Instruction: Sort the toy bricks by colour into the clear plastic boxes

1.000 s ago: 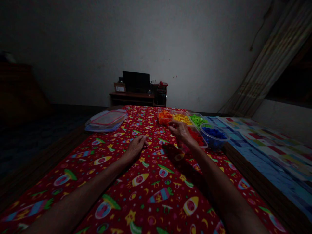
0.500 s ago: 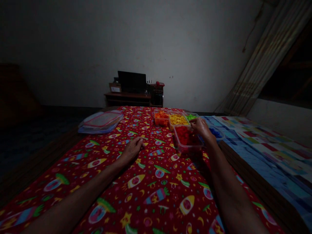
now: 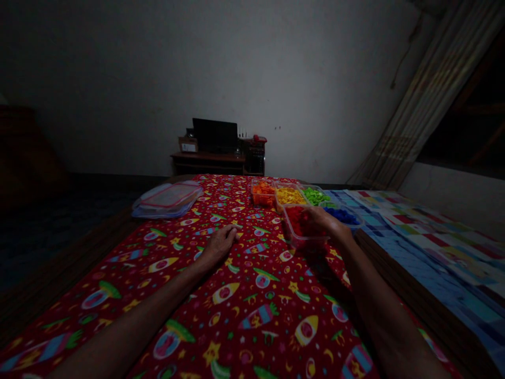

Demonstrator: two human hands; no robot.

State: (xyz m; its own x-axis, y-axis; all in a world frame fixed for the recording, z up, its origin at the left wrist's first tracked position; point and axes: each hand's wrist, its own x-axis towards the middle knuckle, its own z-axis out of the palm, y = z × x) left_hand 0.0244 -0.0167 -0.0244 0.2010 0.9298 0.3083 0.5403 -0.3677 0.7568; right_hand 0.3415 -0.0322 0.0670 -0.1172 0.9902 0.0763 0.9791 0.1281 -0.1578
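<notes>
My right hand (image 3: 325, 220) reaches into the clear plastic box of red pieces (image 3: 296, 217). Its fingertips are down among the pieces and too dark to make out, so whether they grip one does not show. My left hand (image 3: 221, 243) rests on the red patterned cloth (image 3: 252, 295), left of the boxes, its fingers curled together and no object visible in them. Behind the red box are boxes of orange pieces (image 3: 263, 192), yellow pieces (image 3: 291, 196) and green pieces (image 3: 314, 196). A box of blue pieces (image 3: 340, 216) sits just beyond my right wrist.
Stacked clear lids (image 3: 169, 199) lie at the table's far left. A dark monitor (image 3: 215, 135) stands on a low desk (image 3: 209, 157) by the wall. Bedding with coloured squares (image 3: 445, 226) spreads out on the right, under a curtain (image 3: 410, 116).
My right hand has come down and nearer, from beside the green box into the red one, uncovering the green and blue pieces. My left hand stays on the cloth; the view shifts slightly.
</notes>
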